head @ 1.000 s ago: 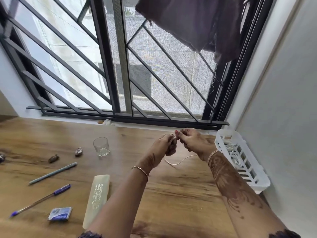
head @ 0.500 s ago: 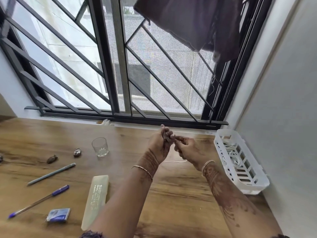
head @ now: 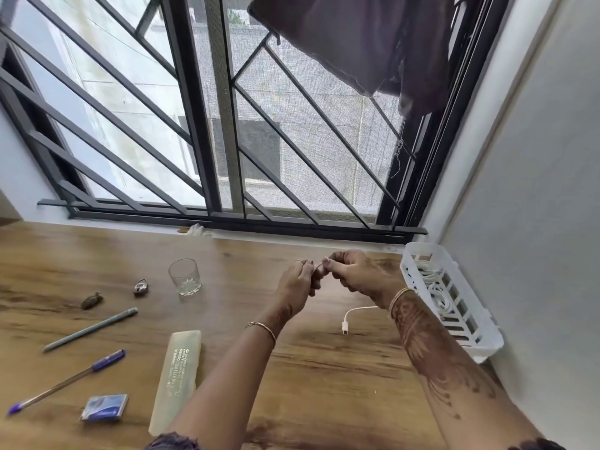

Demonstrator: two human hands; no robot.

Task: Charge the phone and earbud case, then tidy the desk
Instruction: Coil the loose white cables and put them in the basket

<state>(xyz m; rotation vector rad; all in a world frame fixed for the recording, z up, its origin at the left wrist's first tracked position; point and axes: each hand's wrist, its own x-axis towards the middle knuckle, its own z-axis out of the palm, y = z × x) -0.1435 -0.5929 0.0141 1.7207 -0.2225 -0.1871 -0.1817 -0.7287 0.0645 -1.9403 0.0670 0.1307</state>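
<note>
While both hands (head: 324, 276) pinch the white cable (head: 355, 311), its plug (head: 344, 328) points toward the desk's (head: 324, 378) near edge. More white cables (head: 438, 287) fill the basket (head: 487, 342) at the right edge.

A thin white charging cable (head: 358, 309) is seen above the wooden table (head: 324, 368). Its free end, with a small white plug (head: 345, 327), hangs down and rests on the table surface, below the right wrist. The other part of the cable is held between the fingers (head: 319, 271) of both hands, where it is mostly hidden. More white cables (head: 435, 287) are coiled inside the white plastic slotted basket (head: 480, 339) by the wall.
</note>
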